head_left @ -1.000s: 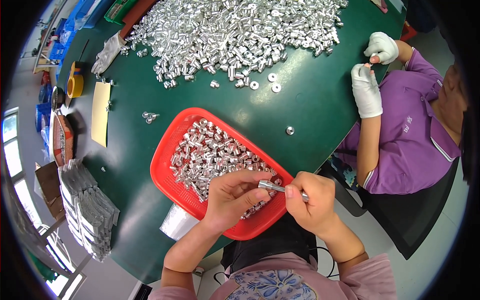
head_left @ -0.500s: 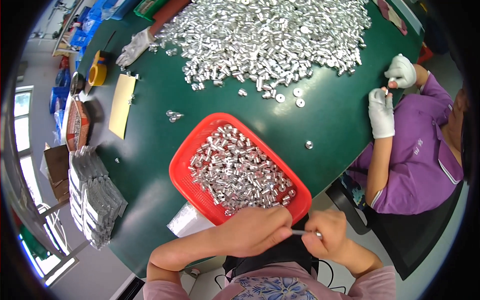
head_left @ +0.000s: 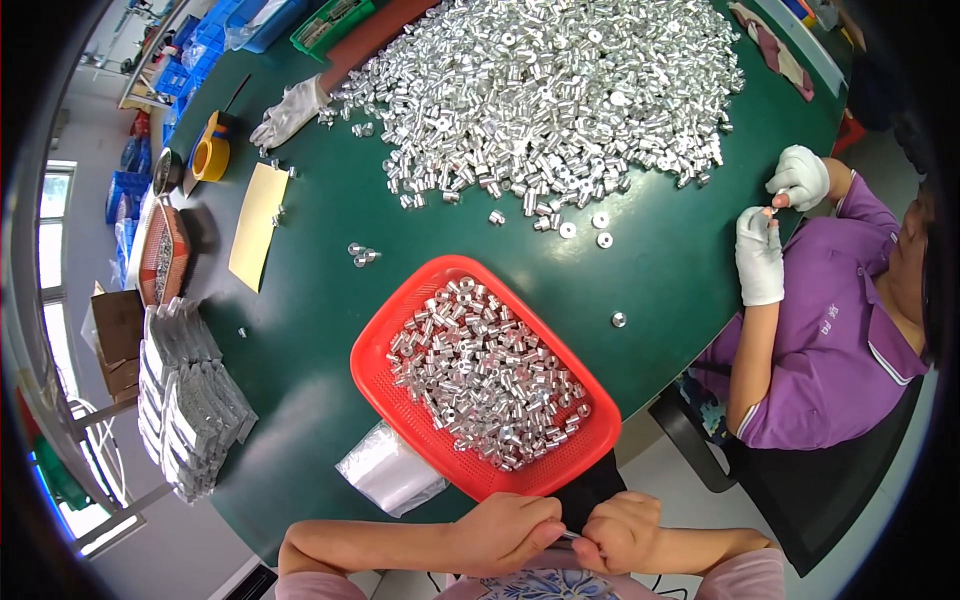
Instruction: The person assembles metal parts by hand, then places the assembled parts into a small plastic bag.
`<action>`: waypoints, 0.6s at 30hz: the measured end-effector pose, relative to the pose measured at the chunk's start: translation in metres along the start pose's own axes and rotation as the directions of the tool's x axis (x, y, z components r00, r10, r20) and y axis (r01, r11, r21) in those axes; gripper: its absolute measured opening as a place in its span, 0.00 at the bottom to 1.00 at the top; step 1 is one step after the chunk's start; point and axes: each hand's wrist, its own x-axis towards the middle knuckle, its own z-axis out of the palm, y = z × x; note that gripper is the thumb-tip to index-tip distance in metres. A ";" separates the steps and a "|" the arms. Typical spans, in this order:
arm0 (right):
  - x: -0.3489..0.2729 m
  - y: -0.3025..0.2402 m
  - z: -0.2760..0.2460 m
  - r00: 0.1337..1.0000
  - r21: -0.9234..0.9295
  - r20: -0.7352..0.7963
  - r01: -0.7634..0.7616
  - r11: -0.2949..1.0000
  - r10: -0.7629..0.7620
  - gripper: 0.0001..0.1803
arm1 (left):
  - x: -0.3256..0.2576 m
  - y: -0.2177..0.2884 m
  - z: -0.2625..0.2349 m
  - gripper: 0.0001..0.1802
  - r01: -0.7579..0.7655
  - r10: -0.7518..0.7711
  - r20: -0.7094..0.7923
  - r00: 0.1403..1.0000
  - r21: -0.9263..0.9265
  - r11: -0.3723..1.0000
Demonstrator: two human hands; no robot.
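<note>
My left hand (head_left: 507, 536) is closed round a thin metal rod (head_left: 570, 535), which bridges the gap to my other hand. My right hand (head_left: 622, 532) is shut at the rod's far end; its fingers now hide the small metal cylinder that showed there earlier. Both hands are just below the near rim of a red plastic basket (head_left: 372, 352). Many small silver metal cylinders (head_left: 490, 365) with holes lie in that basket. A clear plastic bag (head_left: 388, 470) lies flat by its left near side.
A big heap of metal cylinders (head_left: 560, 100) covers the far table. On the right, a person in purple (head_left: 820, 330) works with white gloves (head_left: 760, 258). Left are a yellow tape roll (head_left: 210, 158), a tan card (head_left: 257, 228) and stacked packed bags (head_left: 195, 400).
My hands have come lower, away from the basket rim, and closer together. The whole scene has shifted down a little in view, uncovering more of the plastic bag and the basket's near rim.
</note>
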 end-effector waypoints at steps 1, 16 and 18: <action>0.001 0.002 -0.001 1.000 -0.005 -0.002 0.002 1.000 -0.002 0.12 | 0.002 -0.001 -0.003 0.11 0.008 -0.009 0.007 1.000 0.046 0.999; 0.018 -0.002 -0.023 0.943 -0.099 0.308 0.164 0.981 -0.126 0.13 | -0.001 0.010 0.010 0.09 -0.154 0.196 -0.118 0.974 0.295 0.943; 0.014 -0.007 -0.017 0.971 -0.116 0.201 0.154 0.981 -0.128 0.14 | -0.002 0.022 0.013 0.09 0.135 -0.126 -0.052 0.991 0.493 0.860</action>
